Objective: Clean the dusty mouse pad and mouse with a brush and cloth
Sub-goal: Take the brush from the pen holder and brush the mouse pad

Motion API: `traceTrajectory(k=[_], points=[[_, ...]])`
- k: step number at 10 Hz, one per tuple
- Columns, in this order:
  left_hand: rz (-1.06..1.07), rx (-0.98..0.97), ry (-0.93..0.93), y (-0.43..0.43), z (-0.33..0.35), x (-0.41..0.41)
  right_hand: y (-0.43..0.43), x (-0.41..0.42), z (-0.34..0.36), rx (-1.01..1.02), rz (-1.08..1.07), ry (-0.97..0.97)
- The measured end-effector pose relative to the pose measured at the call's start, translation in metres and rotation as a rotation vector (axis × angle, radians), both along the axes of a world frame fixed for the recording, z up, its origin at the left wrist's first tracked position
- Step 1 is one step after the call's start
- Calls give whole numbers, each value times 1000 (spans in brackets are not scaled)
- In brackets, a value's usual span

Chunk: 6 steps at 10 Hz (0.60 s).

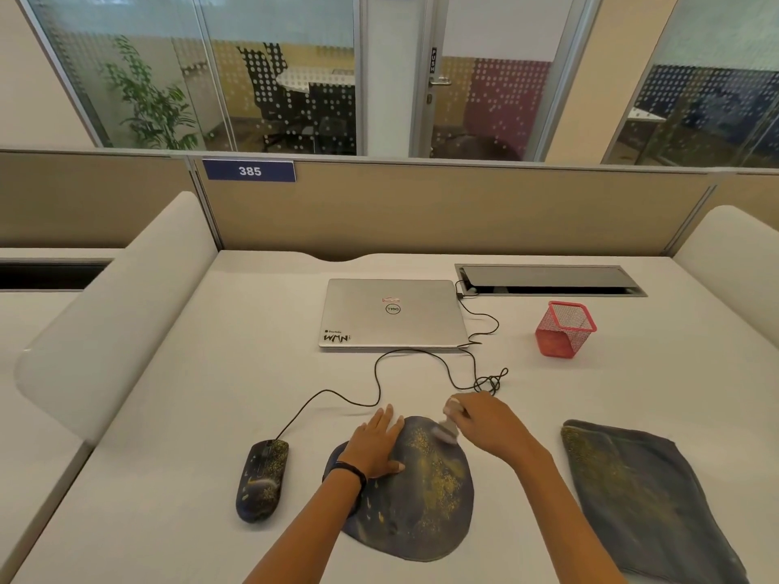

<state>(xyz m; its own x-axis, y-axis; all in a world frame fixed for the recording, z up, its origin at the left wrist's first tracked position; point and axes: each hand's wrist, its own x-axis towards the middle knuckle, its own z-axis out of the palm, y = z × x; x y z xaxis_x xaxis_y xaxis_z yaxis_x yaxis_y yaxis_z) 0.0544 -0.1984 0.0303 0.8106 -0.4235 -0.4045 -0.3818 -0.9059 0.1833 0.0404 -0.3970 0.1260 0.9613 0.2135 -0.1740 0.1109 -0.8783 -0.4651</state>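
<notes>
my left hand lies flat with fingers straight, pressing the left part of the dark mouse pad, its fingertips reaching past the far edge. my right hand grips a small brush, blurred, with its head down on the far edge of the pad. yellowish dust is scattered across the middle of the pad. the mouse, also speckled with dust, sits on the white desk just left of the pad, its cable winding back toward the closed silver laptop. the dusty grey cloth lies flat to the right of the pad, apart from it. a red mesh pen holder stands right of the laptop.
</notes>
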Motion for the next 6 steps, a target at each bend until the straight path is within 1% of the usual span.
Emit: traceTrajectory(k=[2,3,5,6], points=[[4,1,-5,0,0,0,-2,1,-1,28,24,88],[4,-2,-5,0,0,-1,1,3,1,66,2,11],[3,-5,-3,0,1,-1,7,1,1,-26,94,58],[3,-13,-11,0,2,-1,10,3,2,26,43,14]])
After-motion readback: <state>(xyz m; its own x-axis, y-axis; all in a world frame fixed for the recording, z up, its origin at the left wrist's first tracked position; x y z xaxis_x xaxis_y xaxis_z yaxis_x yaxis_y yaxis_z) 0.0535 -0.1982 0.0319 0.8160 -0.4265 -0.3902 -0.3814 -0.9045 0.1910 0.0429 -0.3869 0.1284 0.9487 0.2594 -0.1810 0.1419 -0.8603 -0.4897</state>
